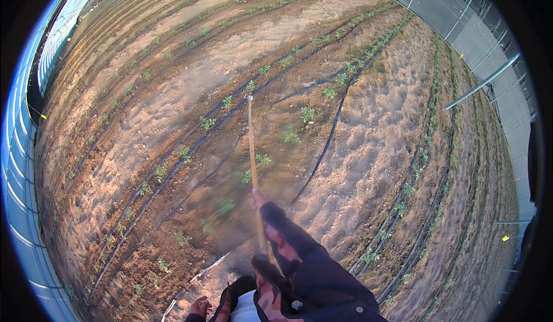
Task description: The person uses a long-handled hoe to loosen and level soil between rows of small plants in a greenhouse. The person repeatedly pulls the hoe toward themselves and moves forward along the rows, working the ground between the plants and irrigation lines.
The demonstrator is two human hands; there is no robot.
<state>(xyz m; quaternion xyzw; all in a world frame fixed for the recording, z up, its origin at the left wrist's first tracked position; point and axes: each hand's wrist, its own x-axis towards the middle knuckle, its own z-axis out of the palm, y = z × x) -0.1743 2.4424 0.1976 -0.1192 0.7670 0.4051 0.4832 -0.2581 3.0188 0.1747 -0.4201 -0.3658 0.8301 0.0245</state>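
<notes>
My right hand [260, 198] grips a long wooden pole [253, 153], its arm in a dark sleeve with camouflage patches stretched forward. The pole slants away from my body. Its pale far end [249, 98] meets or overlaps a black drip irrigation line [224, 116] in the picture; contact is unclear. No tool head can be made out. Low at the bottom edge, my left hand [201, 307] hangs with loosely bent fingers and nothing visible in it. Small green plants [262, 160] grow beside the pole, and some nearer ones are blurred.
A loose black hose [330, 138] curves over the soil right of the pole. More planted rows with drip lines [425, 157] run along the right. Metal posts [481, 82] rise near a grey strip. Translucent plastic sheeting [19, 183] borders the left side.
</notes>
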